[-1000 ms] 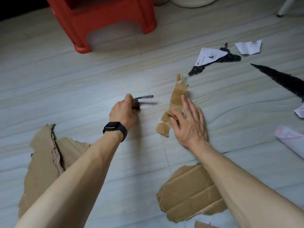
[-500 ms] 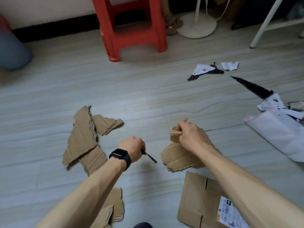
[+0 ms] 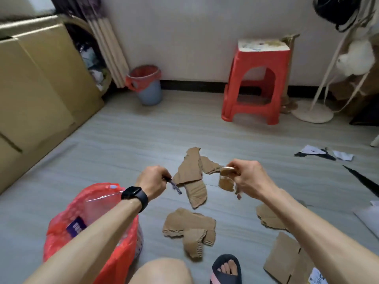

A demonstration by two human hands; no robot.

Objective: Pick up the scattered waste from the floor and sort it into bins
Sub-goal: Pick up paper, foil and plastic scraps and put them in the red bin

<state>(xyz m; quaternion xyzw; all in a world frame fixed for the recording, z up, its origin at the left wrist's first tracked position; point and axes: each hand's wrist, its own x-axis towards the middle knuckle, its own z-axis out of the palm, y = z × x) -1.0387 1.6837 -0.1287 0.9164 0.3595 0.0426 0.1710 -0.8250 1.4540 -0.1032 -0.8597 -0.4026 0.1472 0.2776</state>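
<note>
1. Scrap of taped cardboard (image 3: 225,181) hangs pinched in the right hand (image 3: 251,179), above the floor (image 3: 123,150).
2. Left hand (image 3: 152,181) grips a dark strip (image 3: 176,187) beside the red-bagged bin (image 3: 61,232).

We see torn brown corrugated cardboard pieces (image 3: 189,172), matt and rough with fluted, ragged edges, on a pale grey wood-grain floor (image 3: 123,144) that looks smooth with a dull sheen. The small brown cardboard scrap (image 3: 225,182) pinched in the right hand (image 3: 252,179) carries clear glossy tape (image 3: 226,168), and the thin dark strip (image 3: 176,187) gripped in the left hand (image 3: 152,181) shows a faint shine, its material unclear to us. The thin red plastic bag (image 3: 123,261) is glossy and crinkled, the red moulded plastic stool (image 3: 254,87) smooth and shiny.
</note>
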